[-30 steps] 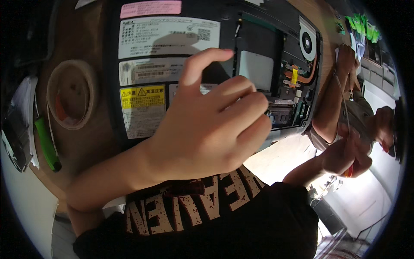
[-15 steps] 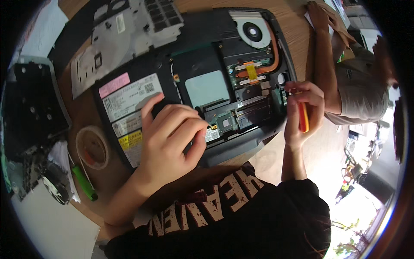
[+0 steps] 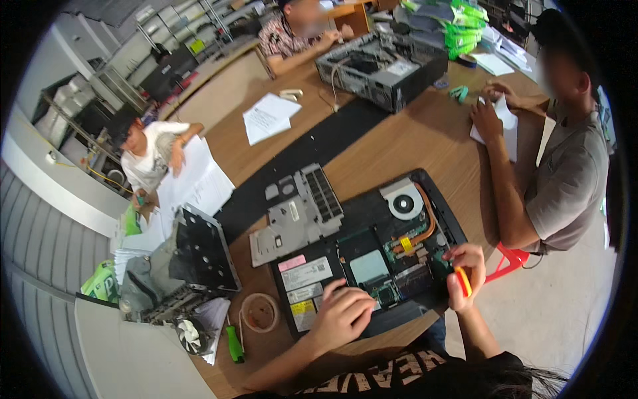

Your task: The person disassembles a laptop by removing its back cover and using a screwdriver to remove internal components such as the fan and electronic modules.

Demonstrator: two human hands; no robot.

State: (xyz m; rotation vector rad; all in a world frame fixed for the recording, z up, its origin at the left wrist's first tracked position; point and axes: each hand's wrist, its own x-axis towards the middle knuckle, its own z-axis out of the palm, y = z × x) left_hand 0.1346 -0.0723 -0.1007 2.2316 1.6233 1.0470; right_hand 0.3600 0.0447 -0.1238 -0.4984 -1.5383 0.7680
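Note:
An opened laptop (image 3: 359,247) lies upside down on the table with its insides bare: a fan (image 3: 403,205), a copper heat pipe (image 3: 430,232) and circuit boards. My left hand (image 3: 340,318) lies over its near edge, fingers curled and thumb against the fingertips beside a small circuit board (image 3: 383,295); anything between the tips is hidden. At the right edge, my right hand (image 3: 473,265) grips a screwdriver (image 3: 463,282) by its orange and yellow handle; its tip is hard to make out. The removed bottom cover (image 3: 292,223) rests against the laptop's far left side.
Left of the laptop are a round plastic tub (image 3: 260,312), a green-handled screwdriver (image 3: 234,344), a small fan (image 3: 191,335) and a black metal panel (image 3: 211,249). Farther off stands an opened computer case (image 3: 382,66). Other people sit around the table, one close by on the right.
The view has lifted and widened, bringing the far table and more people into sight. Both hands keep about the same places on the laptop, the screwdriver still in the right one.

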